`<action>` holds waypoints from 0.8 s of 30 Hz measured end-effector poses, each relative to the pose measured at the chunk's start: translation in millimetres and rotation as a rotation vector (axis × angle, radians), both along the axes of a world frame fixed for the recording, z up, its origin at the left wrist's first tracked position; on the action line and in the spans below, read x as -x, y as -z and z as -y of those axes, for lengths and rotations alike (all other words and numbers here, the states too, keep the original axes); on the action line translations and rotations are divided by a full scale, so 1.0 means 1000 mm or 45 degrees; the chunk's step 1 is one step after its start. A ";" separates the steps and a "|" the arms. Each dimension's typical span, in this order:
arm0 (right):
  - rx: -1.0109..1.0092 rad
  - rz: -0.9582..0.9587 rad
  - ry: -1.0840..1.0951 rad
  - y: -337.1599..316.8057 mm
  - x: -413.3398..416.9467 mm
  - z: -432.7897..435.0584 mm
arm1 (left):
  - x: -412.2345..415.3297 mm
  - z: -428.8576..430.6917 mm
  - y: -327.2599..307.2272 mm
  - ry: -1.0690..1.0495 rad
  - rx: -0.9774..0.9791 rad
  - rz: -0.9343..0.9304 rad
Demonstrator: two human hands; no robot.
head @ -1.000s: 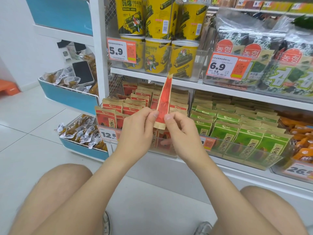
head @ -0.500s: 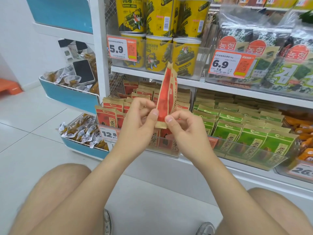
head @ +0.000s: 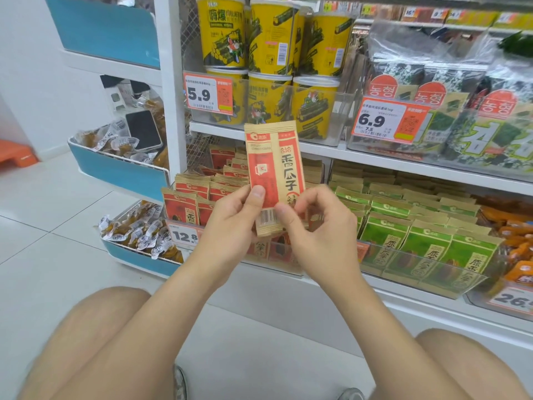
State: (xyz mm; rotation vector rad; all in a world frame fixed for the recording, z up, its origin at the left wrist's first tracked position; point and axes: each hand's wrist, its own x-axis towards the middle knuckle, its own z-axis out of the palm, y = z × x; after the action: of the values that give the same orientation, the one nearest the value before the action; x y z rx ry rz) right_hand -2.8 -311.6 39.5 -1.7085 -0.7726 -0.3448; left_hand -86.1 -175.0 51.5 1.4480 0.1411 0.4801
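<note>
1. The red-and-tan seed packet [head: 275, 171] stands upright in front of the shelf, above the red packets [head: 199, 194].
2. The left hand [head: 230, 223] pinches its lower left edge, thumb on the face.
3. The right hand [head: 320, 235] pinches its bottom right corner.

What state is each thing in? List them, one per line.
Red packet: upright, printed face toward the camera, held at its lower end.
Left hand: pinches the packet's left edge.
Right hand: pinches its right edge.
Phone: lying in the blue bin, screen dark.
Yellow tubs: stacked two high.
</note>
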 end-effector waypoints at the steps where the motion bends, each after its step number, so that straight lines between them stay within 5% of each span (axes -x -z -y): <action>1: -0.042 -0.087 -0.054 -0.002 0.000 0.000 | 0.000 0.000 0.000 -0.009 -0.013 -0.002; 9: -0.102 -0.755 -0.495 -0.017 0.003 0.006 | 0.002 -0.007 -0.002 -0.223 -0.243 -0.069; 15: 0.083 -0.367 -0.374 -0.009 0.009 0.007 | 0.005 -0.013 0.002 -0.335 -0.498 -0.041; 20: 0.621 0.332 -0.148 0.007 0.008 0.008 | 0.008 -0.003 0.003 -0.183 -0.397 0.024; 24: 0.648 0.330 -0.224 0.008 0.011 0.007 | 0.005 -0.006 0.001 -0.174 -0.229 -0.012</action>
State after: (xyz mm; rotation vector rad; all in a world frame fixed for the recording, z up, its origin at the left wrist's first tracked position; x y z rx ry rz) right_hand -14.0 -318.8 31.7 -2.0707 -1.2749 -0.2639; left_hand -91.5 -169.3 50.0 1.6238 0.2098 0.6099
